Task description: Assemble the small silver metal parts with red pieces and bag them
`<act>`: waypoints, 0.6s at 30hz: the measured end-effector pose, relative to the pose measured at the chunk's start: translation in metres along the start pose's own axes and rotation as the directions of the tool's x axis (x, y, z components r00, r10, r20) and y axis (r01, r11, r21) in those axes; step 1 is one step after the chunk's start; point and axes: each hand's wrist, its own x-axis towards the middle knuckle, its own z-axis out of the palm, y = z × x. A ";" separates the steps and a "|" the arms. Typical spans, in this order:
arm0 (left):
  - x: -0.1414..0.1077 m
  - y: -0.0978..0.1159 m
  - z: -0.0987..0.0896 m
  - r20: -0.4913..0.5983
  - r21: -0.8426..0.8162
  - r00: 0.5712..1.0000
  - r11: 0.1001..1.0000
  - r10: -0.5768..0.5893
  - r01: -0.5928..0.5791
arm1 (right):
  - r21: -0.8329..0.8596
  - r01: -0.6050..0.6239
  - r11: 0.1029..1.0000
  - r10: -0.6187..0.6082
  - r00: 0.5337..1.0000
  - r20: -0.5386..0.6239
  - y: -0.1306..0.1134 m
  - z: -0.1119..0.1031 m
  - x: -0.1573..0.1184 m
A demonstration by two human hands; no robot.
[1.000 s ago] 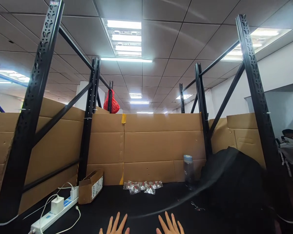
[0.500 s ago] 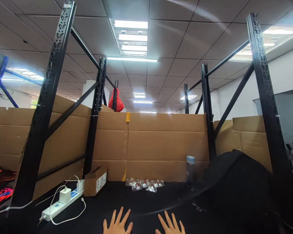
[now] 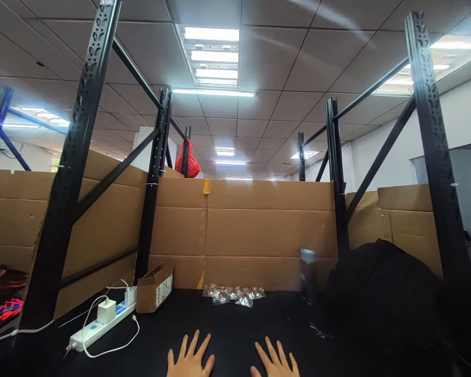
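My left hand (image 3: 189, 358) lies flat on the black tabletop (image 3: 227, 335), fingers spread and holding nothing. To its right, my right hand (image 3: 277, 360) rests the same way, palm down with fingers apart. Both wrists are cut off by the lower edge of the view. Beyond the hands, a row of small clear plastic bags (image 3: 234, 295) with bits of red lies near the cardboard wall. Neither hand touches them. Their contents are too small to make out.
A white power strip (image 3: 102, 325) with plugged-in chargers and cables lies at left, beside a small cardboard box (image 3: 154, 289). A clear bottle with a blue lid (image 3: 307, 256) stands back right, near a large black bag-like heap (image 3: 384, 293). Cardboard panels (image 3: 243, 233) and black posts (image 3: 151, 193) enclose the table.
The view has shifted very slightly, so everything sits a little higher. Both hands stay flat in the same place. At the far left edge, part of another person's hand now shows.
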 end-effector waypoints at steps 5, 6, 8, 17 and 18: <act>-0.002 -0.004 0.007 -0.052 -0.004 0.998 1.000 0.021 -0.021 | 0.007 0.035 0.999 -0.035 0.999 -0.034 -0.011 -0.020 -0.016; -0.002 -0.004 0.008 -0.063 -0.003 0.998 1.000 0.025 -0.025 | 0.001 0.036 0.999 -0.036 0.998 -0.044 -0.013 -0.023 -0.019; -0.003 -0.005 0.009 -0.073 -0.003 0.997 0.999 0.033 -0.033 | -0.007 0.029 1.000 -0.029 0.999 -0.046 -0.016 -0.027 -0.023; -0.012 -0.009 0.017 -0.137 -0.008 0.989 0.999 0.045 -0.047 | -0.039 0.053 0.998 -0.055 0.996 -0.068 -0.011 -0.025 -0.028; -0.016 -0.010 0.018 -0.154 -0.007 0.987 0.999 0.046 -0.048 | -0.048 0.052 0.997 -0.055 0.995 -0.079 -0.011 -0.025 -0.031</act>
